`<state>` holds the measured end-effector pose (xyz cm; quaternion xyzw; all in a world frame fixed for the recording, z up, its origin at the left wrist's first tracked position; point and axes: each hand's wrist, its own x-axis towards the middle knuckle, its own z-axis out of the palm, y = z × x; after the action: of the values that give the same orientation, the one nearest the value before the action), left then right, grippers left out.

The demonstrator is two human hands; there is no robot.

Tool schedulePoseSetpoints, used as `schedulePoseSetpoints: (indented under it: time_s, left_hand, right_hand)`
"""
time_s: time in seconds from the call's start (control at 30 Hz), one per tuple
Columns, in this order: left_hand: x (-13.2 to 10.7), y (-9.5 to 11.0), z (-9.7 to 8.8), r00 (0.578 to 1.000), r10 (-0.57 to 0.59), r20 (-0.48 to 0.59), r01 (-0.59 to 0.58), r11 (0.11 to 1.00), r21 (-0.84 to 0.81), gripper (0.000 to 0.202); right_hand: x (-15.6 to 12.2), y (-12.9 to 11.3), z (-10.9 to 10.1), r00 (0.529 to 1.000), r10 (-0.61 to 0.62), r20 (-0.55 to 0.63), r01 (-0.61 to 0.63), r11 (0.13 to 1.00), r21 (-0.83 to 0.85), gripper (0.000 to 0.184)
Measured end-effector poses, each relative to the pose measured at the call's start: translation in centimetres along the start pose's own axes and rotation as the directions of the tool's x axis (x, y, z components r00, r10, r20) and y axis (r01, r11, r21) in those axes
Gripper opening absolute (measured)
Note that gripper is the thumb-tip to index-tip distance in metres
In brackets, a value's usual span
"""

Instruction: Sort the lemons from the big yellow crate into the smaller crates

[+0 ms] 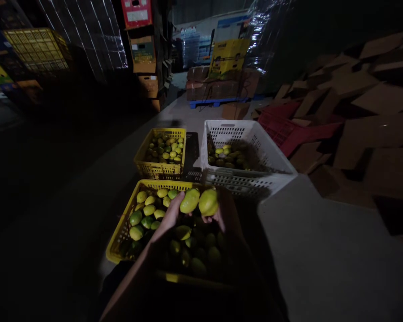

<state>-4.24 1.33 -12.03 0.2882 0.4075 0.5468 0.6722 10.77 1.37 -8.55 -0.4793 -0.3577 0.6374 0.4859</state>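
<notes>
Directly in front of me is a yellow crate [121, 223] full of lemons, some yellow and some green. Above its far half, my left hand [173, 210] is closed around a yellow-green lemon [190, 200]. Close on the right, my right hand [218, 218] holds a second, yellow lemon [208, 202] from below and the side. The two lemons are side by side, nearly touching. Shadow covers much of my right hand and the near right part of the crate.
Beyond stand a smaller-looking yellow crate [144, 166] of lemons and a white crate [268, 156] with lemons at its bottom. At right lies a heap of flattened cardboard [366, 134] with a red crate [282, 125]. Stacked boxes [144, 56] and a blue pallet [215, 103] stand behind.
</notes>
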Motion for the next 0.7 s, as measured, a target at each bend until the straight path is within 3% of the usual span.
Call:
schedulePoseSetpoints:
  time_s: [0.2, 0.33, 0.47, 0.7]
  left_hand:
    - [-0.5, 0.6, 1.6, 0.995, 0.077, 0.07, -0.066, 0.986, -0.152, 0.052]
    - [-1.0, 1.5, 2.0, 0.992, 0.128, -0.001, -0.125, 0.969, -0.213, 0.048]
    - [-1.0, 2.3, 2.1, 0.998, 0.038, -0.045, -0.048, 0.967, -0.251, 0.054]
    - [-1.7, 3.0, 2.6, 0.996, -0.072, 0.057, 0.083, 0.971, -0.223, 0.058]
  right_hand:
    - [-0.6, -0.4, 0.9, 0.996, -0.086, 0.018, 0.086, 0.996, 0.0, 0.046]
    - [-0.8, -0.7, 0.9, 0.997, -0.033, 0.068, 0.029, 0.998, 0.053, 0.046]
    - [-0.7, -0.9, -0.1, 0.993, -0.07, 0.091, 0.066, 0.997, 0.046, 0.044]
    - [0.0, -0.1, -0.2, 0.989, -0.057, 0.14, 0.058, 0.998, -0.005, 0.052]
